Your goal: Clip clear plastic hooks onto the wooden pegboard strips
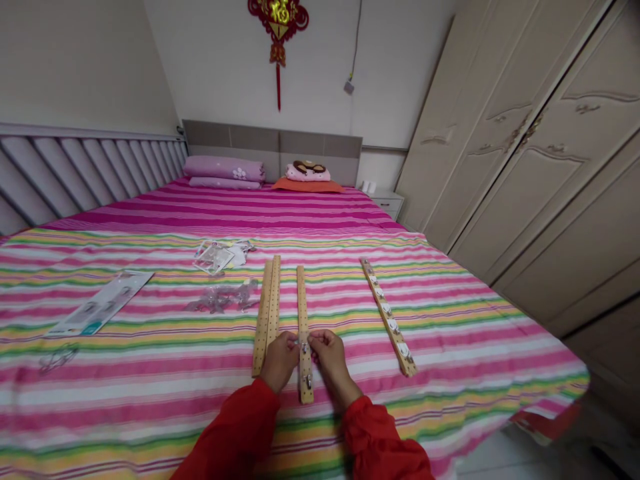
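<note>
A perforated wooden strip (301,300) lies lengthwise on the striped bedspread (150,373) in front of me. My left hand (280,360) and my right hand (330,357) meet over its near part, fingers curled, pinching a small clear hook (304,343) against the wood. Another small hook (307,382) sits on the strip's near end. Left of it lie two more wooden strips (267,310) side by side. To the right, a fourth strip (387,313) carries several white hooks along its length.
Clear loose hooks (223,299) and opened plastic packaging (217,255) lie further back on the left. A long card package (103,303) lies at the far left. Pillows (225,170) sit at the headboard. A beige wardrobe (540,147) stands along the bed's right side.
</note>
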Available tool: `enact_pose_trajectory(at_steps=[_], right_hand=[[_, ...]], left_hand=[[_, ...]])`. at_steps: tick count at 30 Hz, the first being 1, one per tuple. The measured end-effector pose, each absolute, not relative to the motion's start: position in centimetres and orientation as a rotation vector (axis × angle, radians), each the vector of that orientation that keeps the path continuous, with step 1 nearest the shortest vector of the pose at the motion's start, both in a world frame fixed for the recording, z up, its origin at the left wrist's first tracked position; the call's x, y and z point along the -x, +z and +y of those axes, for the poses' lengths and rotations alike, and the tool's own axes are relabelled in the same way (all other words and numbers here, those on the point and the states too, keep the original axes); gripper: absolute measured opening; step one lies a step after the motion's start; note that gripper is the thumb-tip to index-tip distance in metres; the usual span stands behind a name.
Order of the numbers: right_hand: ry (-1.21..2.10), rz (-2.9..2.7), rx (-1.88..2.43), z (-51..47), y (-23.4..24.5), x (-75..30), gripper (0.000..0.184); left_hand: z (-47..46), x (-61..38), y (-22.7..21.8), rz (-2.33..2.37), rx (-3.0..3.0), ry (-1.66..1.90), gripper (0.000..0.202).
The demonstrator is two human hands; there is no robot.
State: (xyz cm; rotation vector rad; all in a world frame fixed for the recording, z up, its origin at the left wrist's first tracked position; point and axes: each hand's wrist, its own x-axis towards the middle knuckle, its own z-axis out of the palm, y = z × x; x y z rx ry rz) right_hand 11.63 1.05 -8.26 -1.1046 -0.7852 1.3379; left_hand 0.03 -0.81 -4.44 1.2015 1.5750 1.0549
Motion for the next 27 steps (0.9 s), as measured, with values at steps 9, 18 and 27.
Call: enact_pose_trajectory(at_steps=[9, 18, 27], right_hand=[[1.339, -0.795, 1.137, 1.3, -8.6, -11.6, 0.015], [1.332, -0.814, 1.168, 1.7, -9.4, -11.6, 0.016], [1.331, -0.809, 1.160, 1.0, -8.2, -11.8, 0.028]], left_hand=[[-0.8, 0.1, -4.5, 1.543, -1.197, 1.069, 0.023], [-0.8, 0.2, -4.3, 1.596, -1.242, 1.002, 0.029], [-0.7, 0.3, -5.1, 1.508, -1.071, 1.047, 0.024]])
